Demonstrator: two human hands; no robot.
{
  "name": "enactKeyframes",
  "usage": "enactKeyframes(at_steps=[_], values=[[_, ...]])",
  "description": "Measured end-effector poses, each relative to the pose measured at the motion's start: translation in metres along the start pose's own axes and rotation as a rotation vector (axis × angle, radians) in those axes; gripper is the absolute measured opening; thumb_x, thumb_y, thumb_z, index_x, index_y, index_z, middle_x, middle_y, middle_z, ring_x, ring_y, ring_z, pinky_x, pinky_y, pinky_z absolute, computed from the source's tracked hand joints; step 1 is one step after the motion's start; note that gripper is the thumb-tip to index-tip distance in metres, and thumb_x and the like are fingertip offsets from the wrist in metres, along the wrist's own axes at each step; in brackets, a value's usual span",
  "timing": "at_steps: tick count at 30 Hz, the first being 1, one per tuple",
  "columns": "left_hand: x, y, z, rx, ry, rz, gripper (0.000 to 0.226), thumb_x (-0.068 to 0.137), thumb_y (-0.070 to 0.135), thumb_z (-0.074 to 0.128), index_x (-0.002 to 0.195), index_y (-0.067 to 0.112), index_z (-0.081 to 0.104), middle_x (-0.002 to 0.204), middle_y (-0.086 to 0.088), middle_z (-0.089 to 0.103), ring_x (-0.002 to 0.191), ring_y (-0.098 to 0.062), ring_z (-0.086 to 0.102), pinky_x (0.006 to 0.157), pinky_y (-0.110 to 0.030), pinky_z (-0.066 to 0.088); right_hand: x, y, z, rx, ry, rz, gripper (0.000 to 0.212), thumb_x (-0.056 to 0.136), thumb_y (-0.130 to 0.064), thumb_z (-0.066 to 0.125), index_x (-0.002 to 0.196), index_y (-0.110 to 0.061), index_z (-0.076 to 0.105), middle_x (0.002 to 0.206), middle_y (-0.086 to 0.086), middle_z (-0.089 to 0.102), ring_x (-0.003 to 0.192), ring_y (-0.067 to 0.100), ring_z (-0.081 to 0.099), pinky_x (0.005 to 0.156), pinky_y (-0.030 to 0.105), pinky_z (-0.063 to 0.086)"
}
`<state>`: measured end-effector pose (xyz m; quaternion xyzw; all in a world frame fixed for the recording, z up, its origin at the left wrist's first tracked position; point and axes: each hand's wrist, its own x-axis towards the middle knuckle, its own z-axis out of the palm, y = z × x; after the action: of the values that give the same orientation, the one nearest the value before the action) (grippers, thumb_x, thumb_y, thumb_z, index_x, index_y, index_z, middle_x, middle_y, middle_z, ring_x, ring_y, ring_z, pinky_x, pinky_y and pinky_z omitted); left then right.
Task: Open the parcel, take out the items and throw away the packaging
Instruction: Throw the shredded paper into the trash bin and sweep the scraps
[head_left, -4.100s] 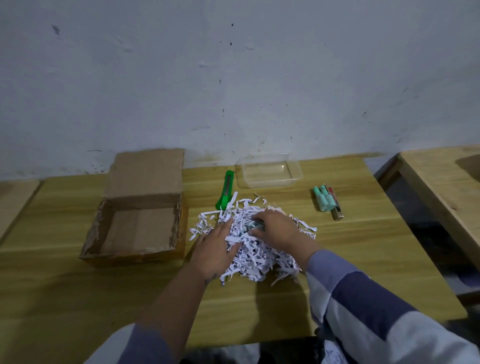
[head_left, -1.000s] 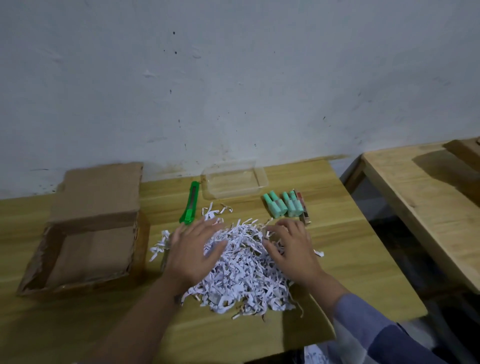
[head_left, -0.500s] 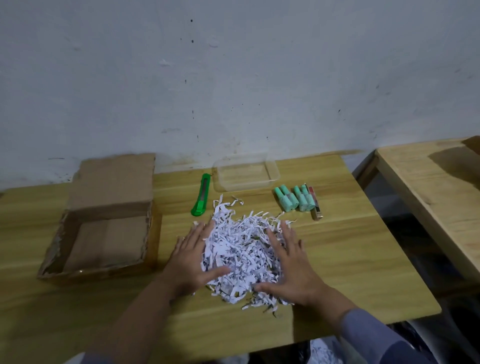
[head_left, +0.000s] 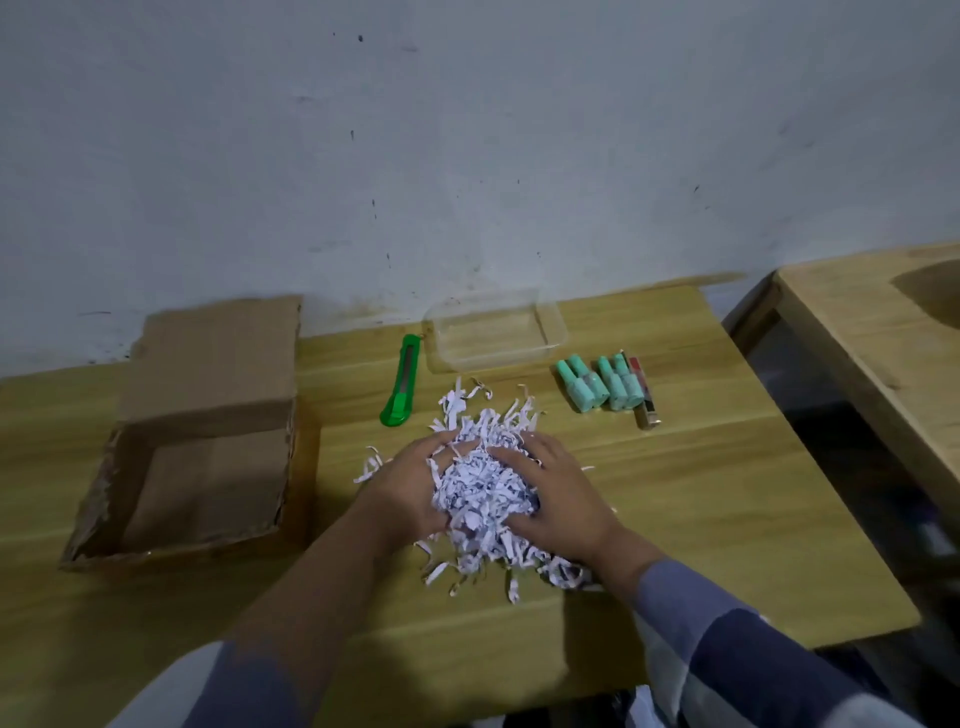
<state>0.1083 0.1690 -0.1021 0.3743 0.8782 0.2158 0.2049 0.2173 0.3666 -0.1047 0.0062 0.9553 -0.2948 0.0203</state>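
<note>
A heap of white shredded paper (head_left: 480, 493) lies on the wooden table (head_left: 701, 509). My left hand (head_left: 408, 488) and my right hand (head_left: 558, 493) press against it from both sides, fingers curled into the shreds and bunching them up. The open cardboard box (head_left: 202, 457) sits to the left with its flap folded back and nothing visible inside. Several mint-green bottles (head_left: 600, 384) and a small dark tube (head_left: 644, 395) lie in a row at the right rear.
A green utility knife (head_left: 401, 382) lies behind the heap, beside a clear plastic tray (head_left: 493, 335) against the wall. A second wooden table (head_left: 883, 332) stands to the right across a gap. Loose shreds trail toward the front edge.
My hands have closed in from flat on the spread shreds to cupping them, and the heap is gathered taller and narrower between them.
</note>
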Motion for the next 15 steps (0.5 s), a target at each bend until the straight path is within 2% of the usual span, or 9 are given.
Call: enactKeyframes(at_steps=[3,6,10,13,15], values=[[-0.009,0.010,0.007,-0.036,0.065,-0.032,0.081,0.069,0.014,0.074,0.137,0.044,0.042,0.141,0.018,0.041,0.124,-0.006,0.047,0.105,-0.021,0.037,-0.011,-0.004,0.006,0.074,0.105,0.015,0.067,0.065,-0.022,0.063,0.131,-0.021,0.052,0.129,0.010,0.052,0.123,0.026,0.038,0.104,0.040,0.039],[-0.013,0.024,0.005,-0.084,0.086,-0.009,0.078,0.067,0.004,0.073,0.132,0.038,0.049,0.132,0.019,0.044,0.118,-0.007,0.052,0.099,-0.030,0.045,-0.020,-0.009,0.002,0.144,0.156,0.070,0.065,0.068,-0.009,0.067,0.131,-0.019,0.053,0.128,0.010,0.052,0.123,0.026,0.039,0.104,0.033,0.036],[-0.013,0.051,-0.006,-0.118,0.114,0.028,0.071,0.068,0.004,0.075,0.131,0.028,0.052,0.136,0.011,0.045,0.121,-0.011,0.050,0.100,-0.030,0.044,-0.037,-0.018,-0.020,0.186,0.237,0.174,0.065,0.071,-0.009,0.073,0.131,-0.023,0.052,0.131,0.008,0.049,0.125,0.024,0.040,0.102,0.028,0.033],[-0.007,0.077,-0.013,-0.107,0.108,0.138,0.067,0.069,0.010,0.077,0.130,0.026,0.053,0.138,0.007,0.047,0.125,-0.014,0.048,0.103,-0.029,0.042,-0.060,-0.023,-0.042,0.202,0.336,0.236,0.063,0.070,-0.011,0.076,0.128,-0.025,0.055,0.128,0.006,0.053,0.121,0.024,0.047,0.100,0.032,0.041],[-0.005,0.101,-0.013,-0.105,0.098,0.223,0.064,0.071,0.011,0.076,0.130,0.024,0.054,0.136,0.005,0.048,0.123,-0.012,0.048,0.102,-0.023,0.038,-0.084,-0.028,-0.060,0.194,0.403,0.281,0.061,0.071,-0.010,0.077,0.127,-0.023,0.056,0.126,0.006,0.056,0.118,0.024,0.051,0.098,0.035,0.045]])
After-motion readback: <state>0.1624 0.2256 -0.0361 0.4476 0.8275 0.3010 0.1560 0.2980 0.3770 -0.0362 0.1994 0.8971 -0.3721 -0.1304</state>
